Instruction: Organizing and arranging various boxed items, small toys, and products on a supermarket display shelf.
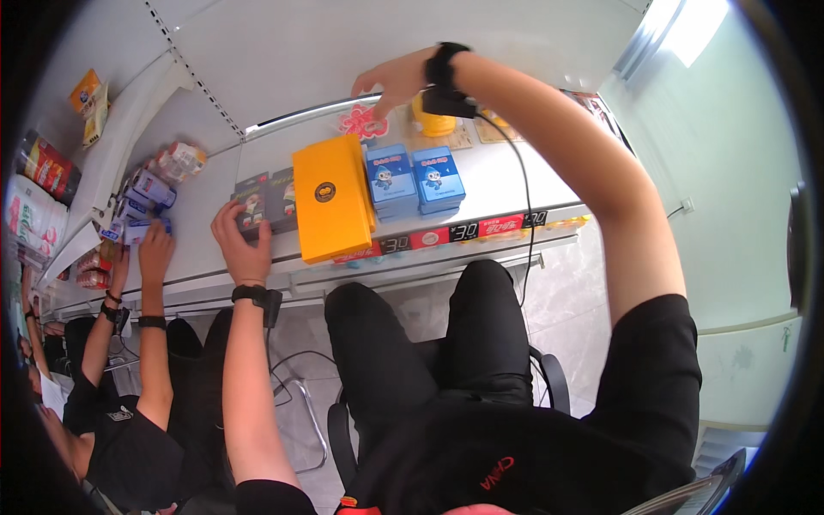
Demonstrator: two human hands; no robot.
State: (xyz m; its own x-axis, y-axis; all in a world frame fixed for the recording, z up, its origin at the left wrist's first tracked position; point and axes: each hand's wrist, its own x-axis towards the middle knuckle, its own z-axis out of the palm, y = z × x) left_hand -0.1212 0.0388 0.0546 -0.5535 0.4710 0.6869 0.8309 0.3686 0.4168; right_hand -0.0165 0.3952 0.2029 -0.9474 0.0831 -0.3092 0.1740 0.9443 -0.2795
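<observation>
My left hand (243, 243) rests at the front left side of a dark box (252, 201), thumb and fingers spread along it. Another dark box (283, 193) stands beside it, partly behind a large orange-yellow box (328, 199) with a round black emblem. Right of that are two stacks of blue cards or small boxes, one (391, 177) beside the other (439, 177). My right hand (399, 78) reaches to the back of the shelf, fingers apart, over a pink-red flat cutout (364, 122). Just below my right wrist stands a yellow object (434, 121), partly hidden by the wristband device.
Further left, a co-worker's hands (156, 248) are among blue-and-white cans or packs (153, 188). An angled side shelf (122, 135) holds bottles and snack packets. Price strips line the white shelf's front edge (463, 232). A black cable (530, 212) hangs from my right wrist across that edge.
</observation>
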